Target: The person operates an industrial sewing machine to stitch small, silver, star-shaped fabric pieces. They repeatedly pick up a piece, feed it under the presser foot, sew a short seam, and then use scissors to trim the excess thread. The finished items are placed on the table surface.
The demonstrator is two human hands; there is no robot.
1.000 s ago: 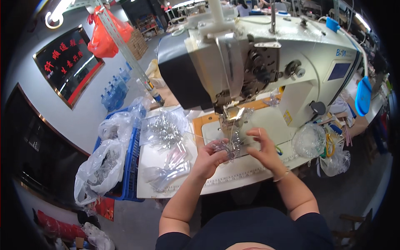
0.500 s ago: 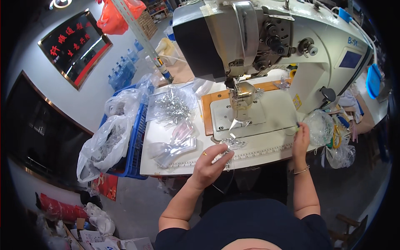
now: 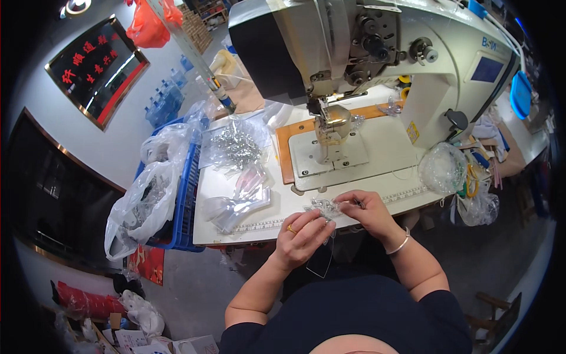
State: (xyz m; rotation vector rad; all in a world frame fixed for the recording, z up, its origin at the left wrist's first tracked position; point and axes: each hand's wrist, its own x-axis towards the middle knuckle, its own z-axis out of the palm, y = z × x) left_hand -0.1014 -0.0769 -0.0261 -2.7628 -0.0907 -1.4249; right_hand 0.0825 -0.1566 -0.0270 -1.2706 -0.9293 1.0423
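At the table's front edge, my left hand (image 3: 299, 237) is closed on a silvery, glittering beaded piece (image 3: 322, 205). A thin clear strand (image 3: 318, 272) hangs below it in a loop. My right hand (image 3: 370, 215) is beside the piece, its thumb and fingers pinched around something small and dark that I cannot make out. Its fingertips are close to the piece's right side; whether they touch it is hidden. Behind both hands stands a white post-bed sewing machine (image 3: 445, 65), with its metal post (image 3: 332, 138) under the needle area.
Left on the white table (image 3: 295, 207) lie a clear plastic bow-shaped piece (image 3: 240, 205) and a heap of silvery pieces (image 3: 237, 147). A blue crate (image 3: 187, 203) with plastic bags (image 3: 147, 200) adjoins the table. A clear round bag (image 3: 442, 168) and yellow-handled scissors (image 3: 472, 182) are at right.
My right hand has moved left from the table's right side to the piece in my left hand. The view has shifted slightly, and my left hand stays closed on the piece.
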